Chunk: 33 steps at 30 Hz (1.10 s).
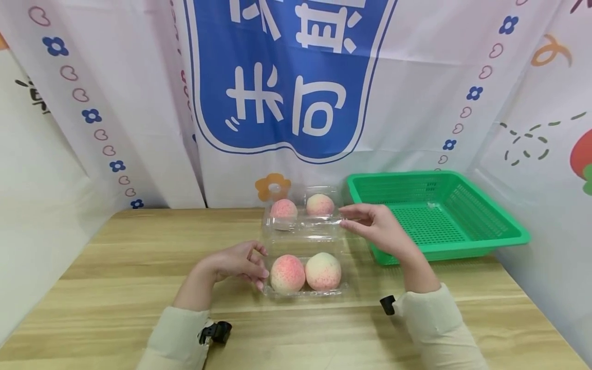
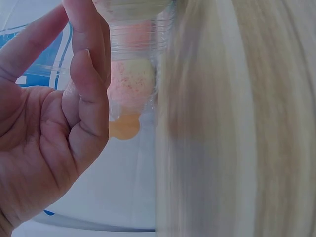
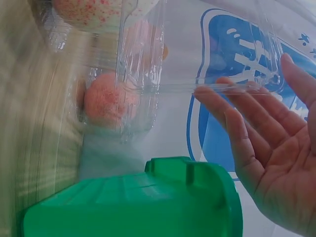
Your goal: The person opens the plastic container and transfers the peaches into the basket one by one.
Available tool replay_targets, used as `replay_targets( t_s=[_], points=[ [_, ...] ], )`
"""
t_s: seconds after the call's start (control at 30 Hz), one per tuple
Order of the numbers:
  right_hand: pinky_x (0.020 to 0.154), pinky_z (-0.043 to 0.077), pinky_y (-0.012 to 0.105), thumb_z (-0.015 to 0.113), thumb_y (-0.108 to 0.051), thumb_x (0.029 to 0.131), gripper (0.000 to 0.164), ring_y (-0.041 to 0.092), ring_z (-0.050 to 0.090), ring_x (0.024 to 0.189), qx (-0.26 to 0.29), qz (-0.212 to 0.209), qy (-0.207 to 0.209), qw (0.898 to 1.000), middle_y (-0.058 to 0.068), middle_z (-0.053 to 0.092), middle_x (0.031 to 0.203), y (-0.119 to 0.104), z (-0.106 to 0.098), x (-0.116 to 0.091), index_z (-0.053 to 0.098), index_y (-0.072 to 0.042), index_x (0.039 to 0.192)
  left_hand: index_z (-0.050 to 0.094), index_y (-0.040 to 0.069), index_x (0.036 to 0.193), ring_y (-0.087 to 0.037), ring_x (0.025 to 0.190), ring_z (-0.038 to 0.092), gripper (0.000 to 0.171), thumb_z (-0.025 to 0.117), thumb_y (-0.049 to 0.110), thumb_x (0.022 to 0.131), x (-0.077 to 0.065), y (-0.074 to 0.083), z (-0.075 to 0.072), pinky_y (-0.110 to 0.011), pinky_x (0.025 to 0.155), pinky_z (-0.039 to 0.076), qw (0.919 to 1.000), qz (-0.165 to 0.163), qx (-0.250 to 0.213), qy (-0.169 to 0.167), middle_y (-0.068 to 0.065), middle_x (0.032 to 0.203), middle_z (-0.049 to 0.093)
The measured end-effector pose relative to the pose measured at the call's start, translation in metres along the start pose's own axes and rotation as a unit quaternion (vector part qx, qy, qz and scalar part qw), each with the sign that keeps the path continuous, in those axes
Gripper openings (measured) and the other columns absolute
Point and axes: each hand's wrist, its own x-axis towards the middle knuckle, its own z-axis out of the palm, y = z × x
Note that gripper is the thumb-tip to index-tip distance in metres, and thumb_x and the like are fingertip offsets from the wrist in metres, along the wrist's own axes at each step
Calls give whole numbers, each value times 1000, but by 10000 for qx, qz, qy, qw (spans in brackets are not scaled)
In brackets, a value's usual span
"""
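A clear plastic clamshell box [image 1: 302, 293] on the table holds two round, peach-like balls, a pink one [image 1: 288, 274] and a cream one [image 1: 323, 271] with pink speckles. Behind them, a pink ball [image 1: 283, 209] and a paler ball [image 1: 320, 204] sit in clear plastic too. My left hand [image 1: 240, 263] is at the box's front left corner, fingers loosely bent. At the right edge of the raised clear lid [image 3: 217, 88], my right hand [image 1: 376, 226] has its fingertips against the plastic, with thumb and fingers spread apart in the right wrist view.
A green plastic basket [image 1: 490, 245] stands on the wooden table [image 1: 139, 267] just beyond my right hand. A white printed cloth [image 1: 411, 103] with a blue sign hangs behind the table. Light walls flank it on both sides.
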Motion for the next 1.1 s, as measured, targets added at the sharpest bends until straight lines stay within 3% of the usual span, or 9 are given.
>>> replay_targets(
  t_s=[0.23,0.63,0.9,1.1],
  points=[
    [89,58,40,69,-25,95,36,27,73,99,417,300,234,9984,17,72,115,1,3,6,68,-2,123,25,-12,134,-13,67,69,60,65,1,91,-1,-4,0,-31,75,59,9999,-14,-98,-18,-8,83,69],
    [76,59,25,65,-26,98,39,26,75,92,1387,820,675,9846,21,72,115,2,11,16,64,3,124,25,-11,132,-13,67,69,56,63,0,93,-2,-7,0,-32,75,58,9999,30,-135,-88,-7,81,69],
    [73,58,20,67,-31,96,45,20,76,88,1690,1143,1097,9728,-3,75,98,2,14,20,63,3,126,26,-10,130,-12,68,69,52,63,0,93,-2,-6,-2,-31,75,57,9998,94,-102,-115,-5,80,70],
    [78,58,21,66,-34,96,47,14,75,91,1556,1042,1121,9759,17,70,121,1,15,15,61,-1,129,27,-9,130,-12,68,69,52,62,0,93,-1,-8,-3,-31,75,58,9999,32,-131,-101,-6,81,70]
  ],
)
